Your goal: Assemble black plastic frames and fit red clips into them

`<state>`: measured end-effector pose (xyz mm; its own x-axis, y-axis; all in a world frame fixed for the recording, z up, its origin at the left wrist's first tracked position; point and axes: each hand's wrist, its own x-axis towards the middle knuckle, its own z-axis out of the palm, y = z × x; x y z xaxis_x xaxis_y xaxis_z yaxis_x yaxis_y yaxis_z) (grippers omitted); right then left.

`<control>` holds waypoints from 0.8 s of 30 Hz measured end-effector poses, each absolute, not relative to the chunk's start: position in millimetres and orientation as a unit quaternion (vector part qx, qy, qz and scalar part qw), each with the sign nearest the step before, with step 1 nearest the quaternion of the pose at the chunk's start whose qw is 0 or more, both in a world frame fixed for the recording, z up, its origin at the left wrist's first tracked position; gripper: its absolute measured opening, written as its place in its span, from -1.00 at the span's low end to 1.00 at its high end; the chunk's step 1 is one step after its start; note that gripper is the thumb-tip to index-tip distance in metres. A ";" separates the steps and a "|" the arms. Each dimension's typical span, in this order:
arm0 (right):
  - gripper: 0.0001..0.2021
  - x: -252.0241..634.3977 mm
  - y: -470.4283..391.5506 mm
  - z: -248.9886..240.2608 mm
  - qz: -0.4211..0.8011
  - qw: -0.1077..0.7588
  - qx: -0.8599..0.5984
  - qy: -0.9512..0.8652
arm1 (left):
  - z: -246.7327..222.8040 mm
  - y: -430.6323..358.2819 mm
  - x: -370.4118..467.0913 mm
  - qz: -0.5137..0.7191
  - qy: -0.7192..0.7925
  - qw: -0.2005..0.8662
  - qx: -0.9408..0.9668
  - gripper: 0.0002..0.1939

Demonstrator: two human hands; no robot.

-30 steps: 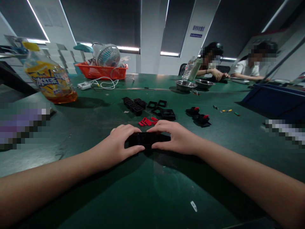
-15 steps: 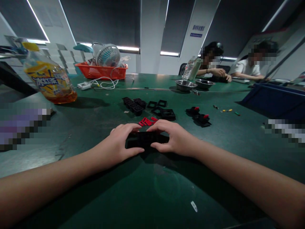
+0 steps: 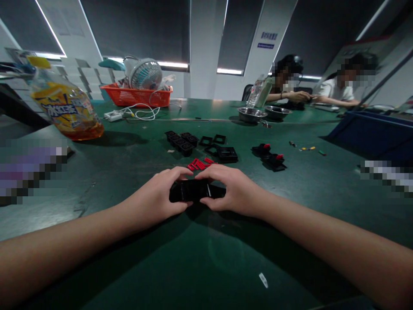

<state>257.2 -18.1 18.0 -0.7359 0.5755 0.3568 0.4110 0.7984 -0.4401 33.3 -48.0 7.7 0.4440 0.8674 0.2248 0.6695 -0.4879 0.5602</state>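
Observation:
Between both hands, just above the green table [image 3: 232,254], is a black plastic part [image 3: 195,189] with a glossy side toward me; its exact kind cannot be made out. My left hand [image 3: 164,189] is curled round its left end, thumb below and fingers above. My right hand [image 3: 226,187] grips the right end the same way. Right behind the fingers lie several small red plastic pieces [image 3: 197,164]. Farther back are a cluster of black socket-like modules [image 3: 181,143] and several square black frames [image 3: 227,153]. To their right are black parts with red pieces [image 3: 272,158].
A tea bottle [image 3: 67,103] stands at left. Farther back are a red basket [image 3: 138,97] with a fan and a white cable [image 3: 142,112]. Metal bowls [image 3: 252,115] and a blue bin [image 3: 374,133] are at right. Two people [image 3: 290,86] sit across the table.
The black part has tilted between my hands, so a glossier face with bright edges shows. Both hands have shifted only slightly. Across the table, one person's hands have moved a little.

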 end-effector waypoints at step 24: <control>-0.63 258.7 -18.7 19.6 0.187 0.246 -0.267 -0.913 | 15.0 -52.4 34.1 0.218 0.467 0.177 0.839 -0.62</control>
